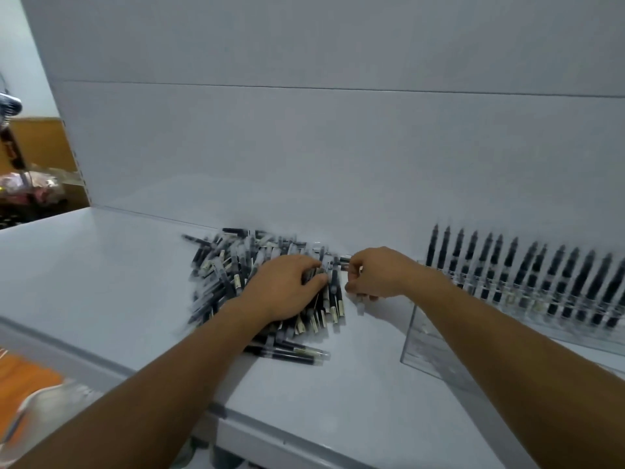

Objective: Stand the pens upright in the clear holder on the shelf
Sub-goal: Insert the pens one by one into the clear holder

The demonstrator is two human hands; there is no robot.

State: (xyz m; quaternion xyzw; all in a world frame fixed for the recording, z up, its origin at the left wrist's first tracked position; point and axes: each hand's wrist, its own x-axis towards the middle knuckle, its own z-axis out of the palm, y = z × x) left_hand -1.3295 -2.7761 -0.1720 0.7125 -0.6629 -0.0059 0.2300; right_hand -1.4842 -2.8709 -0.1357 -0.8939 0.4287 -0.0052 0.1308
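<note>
A heap of black pens with clear caps (233, 275) lies on the white shelf (101, 282). My left hand (284, 289) rests on the heap with its fingers curled round a few pens at its right edge. My right hand (375, 275) is just right of the heap and pinches pens between thumb and fingers; a clear cap shows below it. To the right stands the clear holder (439, 346), with a row of several pens (527, 279) upright along its back.
A grey back panel (304, 147) rises behind the shelf. The shelf's front edge (135, 370) runs diagonally at lower left, with an orange floor area (23, 374) below it. Boxes and wrapped goods (30, 187) sit far left.
</note>
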